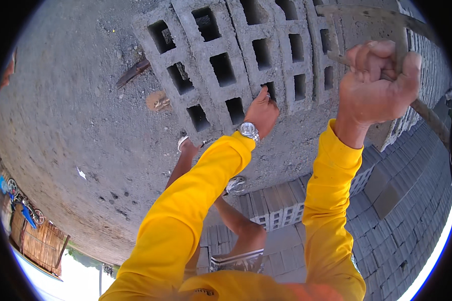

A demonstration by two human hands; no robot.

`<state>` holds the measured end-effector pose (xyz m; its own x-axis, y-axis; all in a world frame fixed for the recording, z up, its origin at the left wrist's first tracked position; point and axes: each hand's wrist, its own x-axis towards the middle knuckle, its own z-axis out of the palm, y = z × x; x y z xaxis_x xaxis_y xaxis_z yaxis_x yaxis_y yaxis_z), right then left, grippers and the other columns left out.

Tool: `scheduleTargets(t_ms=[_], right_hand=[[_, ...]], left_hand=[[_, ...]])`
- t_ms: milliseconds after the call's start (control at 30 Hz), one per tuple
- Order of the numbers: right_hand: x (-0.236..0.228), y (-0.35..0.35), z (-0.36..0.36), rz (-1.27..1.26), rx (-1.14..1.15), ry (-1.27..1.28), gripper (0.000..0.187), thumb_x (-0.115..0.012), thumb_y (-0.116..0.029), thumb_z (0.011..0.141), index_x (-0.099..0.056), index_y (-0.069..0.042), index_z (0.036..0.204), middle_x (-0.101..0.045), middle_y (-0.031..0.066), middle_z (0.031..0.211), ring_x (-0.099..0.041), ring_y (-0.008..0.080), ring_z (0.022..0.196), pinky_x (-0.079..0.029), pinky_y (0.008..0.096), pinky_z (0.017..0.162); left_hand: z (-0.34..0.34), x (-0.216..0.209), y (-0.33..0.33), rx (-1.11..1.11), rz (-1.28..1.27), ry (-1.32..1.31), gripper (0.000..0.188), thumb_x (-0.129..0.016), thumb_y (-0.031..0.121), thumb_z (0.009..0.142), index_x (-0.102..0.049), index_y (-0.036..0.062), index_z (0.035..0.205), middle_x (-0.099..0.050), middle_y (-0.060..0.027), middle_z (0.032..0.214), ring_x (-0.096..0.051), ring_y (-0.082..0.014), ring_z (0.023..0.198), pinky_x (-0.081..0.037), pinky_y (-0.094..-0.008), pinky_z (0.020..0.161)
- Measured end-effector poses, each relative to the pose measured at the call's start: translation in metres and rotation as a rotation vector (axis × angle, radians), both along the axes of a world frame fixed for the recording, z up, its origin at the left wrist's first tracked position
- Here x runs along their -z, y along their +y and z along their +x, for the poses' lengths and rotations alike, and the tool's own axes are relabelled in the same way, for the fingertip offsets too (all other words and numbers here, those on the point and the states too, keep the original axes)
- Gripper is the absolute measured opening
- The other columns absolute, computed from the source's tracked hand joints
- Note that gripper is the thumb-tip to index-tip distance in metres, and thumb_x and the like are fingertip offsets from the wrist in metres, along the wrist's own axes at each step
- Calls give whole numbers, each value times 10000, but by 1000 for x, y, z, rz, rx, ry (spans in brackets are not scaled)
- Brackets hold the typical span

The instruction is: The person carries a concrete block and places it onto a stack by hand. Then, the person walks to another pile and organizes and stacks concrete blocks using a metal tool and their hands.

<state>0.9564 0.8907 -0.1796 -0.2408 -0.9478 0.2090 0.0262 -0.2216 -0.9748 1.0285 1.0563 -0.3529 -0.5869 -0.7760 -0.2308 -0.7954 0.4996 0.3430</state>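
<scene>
My left hand (262, 114), with a silver watch at its wrist, grips the lower end of a grey concrete hollow block (261, 52). The thumb and fingertips are at its lowest hole. Farther right and higher up, my right hand (377, 83) is closed, its fingers curled around part of a rough wooden frame (371, 12). Its bars run above the hand and out past the wrist; the grasp itself is partly hidden. More hollow blocks (222, 69) lie side by side with their square holes facing up.
Stacked grey blocks (276, 203) fill the lower right beside my legs. A wood scrap (133, 72) and a flat brown piece (158, 100) lie on the sandy ground (75, 130) at left. A bicycle (25, 203) and a wooden shed (40, 241) appear at the far lower left.
</scene>
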Motion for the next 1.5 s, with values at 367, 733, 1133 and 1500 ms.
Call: scheduleTargets(t_ms=[367,733,1133,1500], right_hand=[[74,20,1,446,235,-5,444,-501,-359,949,-546,-23,662,-420,-22,530,-351,69,439,-332,245,456],[107,18,-2,298,140,127,374,-546,-330,932,-585,-22,724,-430,-29,511,-358,57,460,-333,251,466],[-2,-7,-9,-195,-157,39,421,-471,-354,945,-585,-20,718,-413,-18,506,-361,94,452,-317,259,461],[86,9,4,464,104,33,418,-527,-343,930,-621,-8,697,-430,-32,544,-356,49,477,-287,236,473]], left_hand=[[-3,1,1,17,4,66,168,-574,110,804,-698,4,847,-677,-146,810,-641,-295,957,-231,-439,1140],[-6,-1,-3,0,-38,125,179,-574,116,818,-699,3,880,-692,-139,843,-642,-285,988,-205,-456,1155],[-1,2,2,-34,-22,64,153,-576,102,822,-704,22,842,-681,-136,822,-644,-280,971,-221,-430,1153],[-1,-11,0,8,40,26,154,-578,110,840,-714,39,857,-692,-134,886,-641,-278,1005,-204,-446,1161]])
